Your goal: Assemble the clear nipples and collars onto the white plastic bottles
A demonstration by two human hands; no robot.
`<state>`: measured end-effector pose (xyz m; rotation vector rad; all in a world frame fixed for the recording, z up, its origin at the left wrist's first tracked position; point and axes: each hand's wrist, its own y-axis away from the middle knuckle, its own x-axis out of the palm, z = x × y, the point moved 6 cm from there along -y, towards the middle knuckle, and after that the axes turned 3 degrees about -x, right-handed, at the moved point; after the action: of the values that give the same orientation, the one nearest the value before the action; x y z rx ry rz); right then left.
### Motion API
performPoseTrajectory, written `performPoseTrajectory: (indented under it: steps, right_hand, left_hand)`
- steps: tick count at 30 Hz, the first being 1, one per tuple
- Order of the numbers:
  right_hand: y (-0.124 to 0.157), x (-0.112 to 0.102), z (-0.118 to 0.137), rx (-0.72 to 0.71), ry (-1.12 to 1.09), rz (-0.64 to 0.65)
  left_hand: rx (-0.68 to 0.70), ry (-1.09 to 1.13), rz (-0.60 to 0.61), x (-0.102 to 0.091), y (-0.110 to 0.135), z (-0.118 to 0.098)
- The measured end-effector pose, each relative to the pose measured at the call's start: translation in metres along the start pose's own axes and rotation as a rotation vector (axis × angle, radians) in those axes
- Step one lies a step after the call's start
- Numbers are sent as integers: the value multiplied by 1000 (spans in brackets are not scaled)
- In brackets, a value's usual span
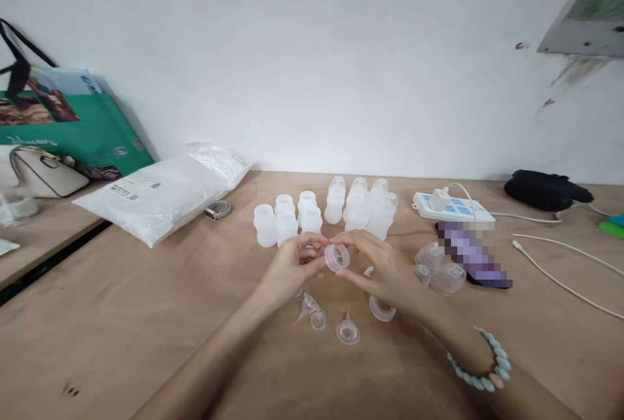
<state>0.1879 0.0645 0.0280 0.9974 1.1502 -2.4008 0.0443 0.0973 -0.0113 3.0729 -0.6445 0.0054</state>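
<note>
A small clear plastic ring (337, 256) sits between both hands above the wooden table (146, 316). My left hand (292, 265) pinches it from the left. My right hand (383, 270), with a pale bead bracelet (480, 361) on its wrist, grips it from the right. Below the hands lie clear teats (348, 330) and another ring (381, 309). Behind the hands stand several translucent bottles without tops (285, 220) and several capped ones (361, 207). Clear dome caps (446, 277) lie to the right.
A white plastic bag (166, 189) lies at the left back, with a green tote (73, 124) and a cream handbag (46, 173) beyond it. A white power strip (451, 207) with cables, a blurred-out object (470, 254) and a black item (546, 189) lie at the right.
</note>
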Motion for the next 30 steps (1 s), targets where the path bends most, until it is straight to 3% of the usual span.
performPoseTrajectory:
  steps: [6, 12, 17, 21, 24, 30]
  right_hand:
    - [2, 10, -7, -14, 128, -4]
    - [5, 13, -15, 58, 85, 0]
    - [5, 5, -22, 159, 51, -27]
    - [5, 10, -30, 288, 67, 85]
    - [6, 17, -33, 329, -22, 149]
    - [6, 19, -26, 377, -376, 86]
  left_hand:
    - [-12, 112, -4, 3, 0, 2]
    - [-8, -4, -63, 2, 1, 4]
    - [-14, -16, -31, 2, 2, 0]
    - [-20, -2, -30, 2, 3, 0]
    - [-23, 9, -22, 3, 4, 1]
    - [94, -38, -18, 7, 7, -8]
